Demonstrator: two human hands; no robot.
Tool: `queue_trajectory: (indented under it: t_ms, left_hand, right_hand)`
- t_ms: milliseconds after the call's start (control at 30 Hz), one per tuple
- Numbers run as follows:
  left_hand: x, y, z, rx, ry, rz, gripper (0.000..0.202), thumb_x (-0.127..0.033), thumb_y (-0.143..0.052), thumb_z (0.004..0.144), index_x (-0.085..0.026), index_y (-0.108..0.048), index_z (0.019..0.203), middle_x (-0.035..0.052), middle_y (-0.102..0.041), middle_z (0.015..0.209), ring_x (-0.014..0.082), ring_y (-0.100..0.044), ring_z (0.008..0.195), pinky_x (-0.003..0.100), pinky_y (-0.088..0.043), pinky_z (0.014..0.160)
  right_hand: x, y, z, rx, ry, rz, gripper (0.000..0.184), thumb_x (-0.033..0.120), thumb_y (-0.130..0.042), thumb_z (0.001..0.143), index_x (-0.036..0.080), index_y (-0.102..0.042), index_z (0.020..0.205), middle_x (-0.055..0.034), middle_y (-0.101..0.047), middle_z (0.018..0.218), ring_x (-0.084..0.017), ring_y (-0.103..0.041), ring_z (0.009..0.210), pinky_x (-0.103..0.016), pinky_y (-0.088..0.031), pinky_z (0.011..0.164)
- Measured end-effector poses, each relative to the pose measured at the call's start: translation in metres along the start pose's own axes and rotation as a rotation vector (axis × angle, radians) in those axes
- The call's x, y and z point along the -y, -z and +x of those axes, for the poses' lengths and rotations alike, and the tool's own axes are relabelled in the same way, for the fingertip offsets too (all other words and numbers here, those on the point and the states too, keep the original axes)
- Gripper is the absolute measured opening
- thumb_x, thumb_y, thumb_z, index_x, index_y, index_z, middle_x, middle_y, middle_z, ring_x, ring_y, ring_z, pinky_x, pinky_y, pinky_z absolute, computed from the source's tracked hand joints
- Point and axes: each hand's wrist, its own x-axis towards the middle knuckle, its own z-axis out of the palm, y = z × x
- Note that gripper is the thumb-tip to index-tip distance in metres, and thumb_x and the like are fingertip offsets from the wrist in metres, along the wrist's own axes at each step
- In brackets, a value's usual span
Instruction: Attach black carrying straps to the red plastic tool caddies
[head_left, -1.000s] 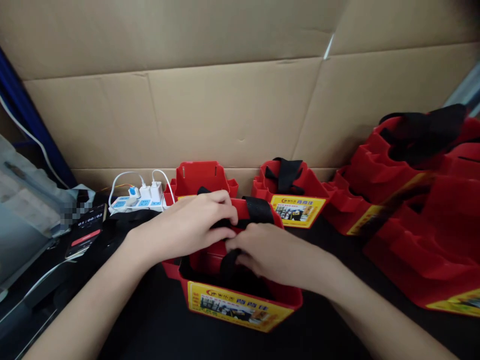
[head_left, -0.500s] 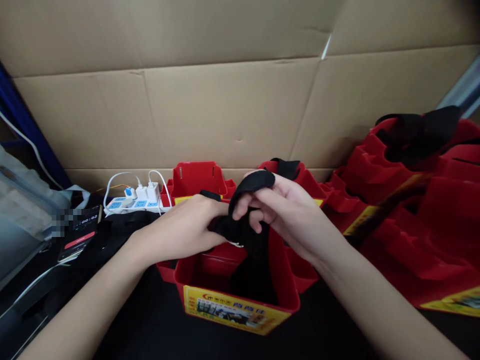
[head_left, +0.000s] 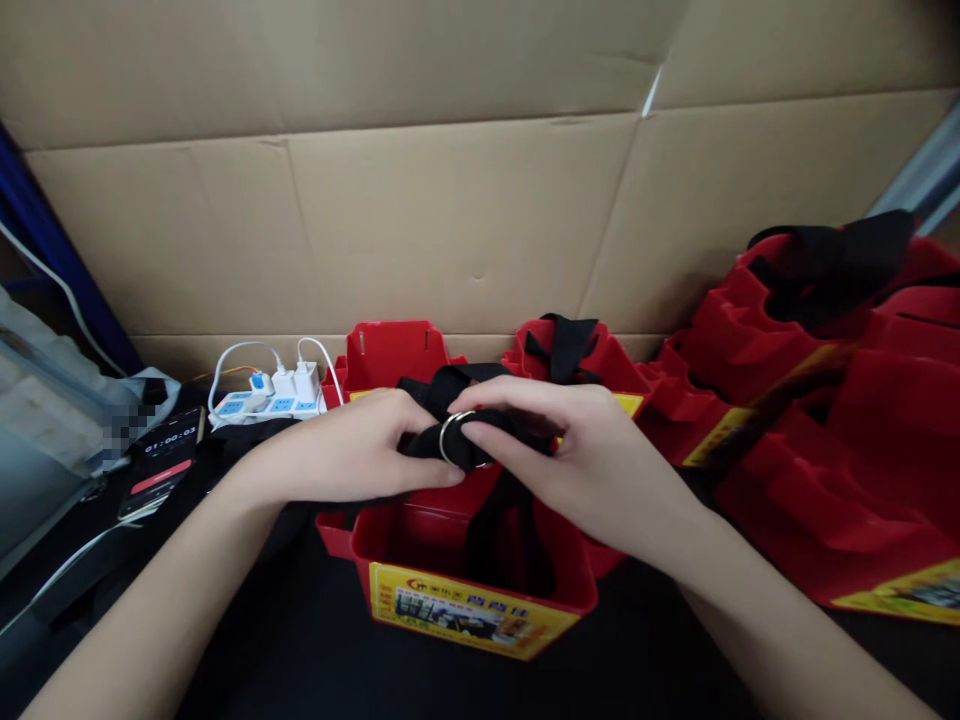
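Observation:
Above a red plastic box [head_left: 472, 520] with a yellow label [head_left: 472, 610] on its front, my two hands pinch a black strap [head_left: 510, 490]. A metal ring [head_left: 448, 440] sits on the strap between them. My left hand [head_left: 360, 450] has its thumb and fingers closed on the strap just left of the ring. On the other side, my right hand [head_left: 562, 440] grips the strap with its thumb right against the ring. Part of the strap hangs down into the box, and another part runs behind my fingers.
Behind stand more red boxes [head_left: 394, 355], one with a black strap [head_left: 570, 345] over it. Stacked red boxes [head_left: 825, 470] fill the right. To the left are a white power strip [head_left: 262, 405] with chargers and a phone [head_left: 161, 460]. A cardboard wall [head_left: 465, 220] closes the back.
The right hand has come down from holding up a loop of strap and now pinches it at the metal ring. The ring has become plainly visible; the left hand stays near its place.

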Motion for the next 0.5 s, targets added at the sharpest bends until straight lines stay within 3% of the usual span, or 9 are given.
queue_trajectory:
  t_ms: [100, 200, 333, 500]
  left_hand:
    - [0.002, 0.008, 0.000, -0.073, -0.045, -0.078, 0.023, -0.034, -0.050, 0.084, -0.016, -0.065, 0.084, -0.0025, -0.056, 0.069, 0.0082, -0.047, 0.061, 0.017, -0.037, 0.055]
    - [0.006, 0.010, 0.002, -0.120, 0.010, -0.211, 0.025, -0.032, -0.047, 0.086, -0.015, -0.065, 0.088, -0.0024, -0.056, 0.066, 0.0062, -0.043, 0.053, 0.016, -0.033, 0.047]
    - [0.008, 0.005, 0.006, -0.162, 0.026, -0.314, 0.019, -0.025, -0.050, 0.084, -0.014, -0.063, 0.075, -0.0034, -0.057, 0.061, 0.0045, -0.043, 0.050, 0.014, -0.031, 0.045]
    - [0.004, 0.002, 0.007, -0.166, 0.028, -0.296, 0.018, -0.023, -0.051, 0.084, -0.013, -0.061, 0.072, -0.0062, -0.049, 0.055, 0.0028, -0.036, 0.047, 0.013, -0.028, 0.043]
  right_hand:
    - [-0.011, 0.001, 0.005, 0.022, -0.118, 0.226, 0.006, 0.022, -0.052, 0.085, 0.020, -0.054, 0.090, 0.0019, -0.064, 0.075, -0.011, -0.063, 0.064, -0.022, -0.050, 0.059]
    - [-0.016, 0.000, 0.006, 0.025, -0.136, 0.344, 0.006, 0.022, -0.049, 0.086, 0.021, -0.046, 0.091, 0.0025, -0.062, 0.074, -0.011, -0.063, 0.061, -0.023, -0.051, 0.059]
    - [-0.012, -0.002, 0.003, -0.029, -0.056, 0.053, 0.010, 0.027, -0.057, 0.081, 0.021, -0.053, 0.089, 0.0009, -0.063, 0.082, -0.012, -0.062, 0.068, -0.025, -0.049, 0.064]
    - [-0.008, -0.004, -0.001, -0.118, 0.039, -0.260, 0.014, 0.020, -0.063, 0.075, 0.020, -0.057, 0.088, -0.0003, -0.065, 0.087, -0.015, -0.061, 0.078, -0.027, -0.045, 0.071]
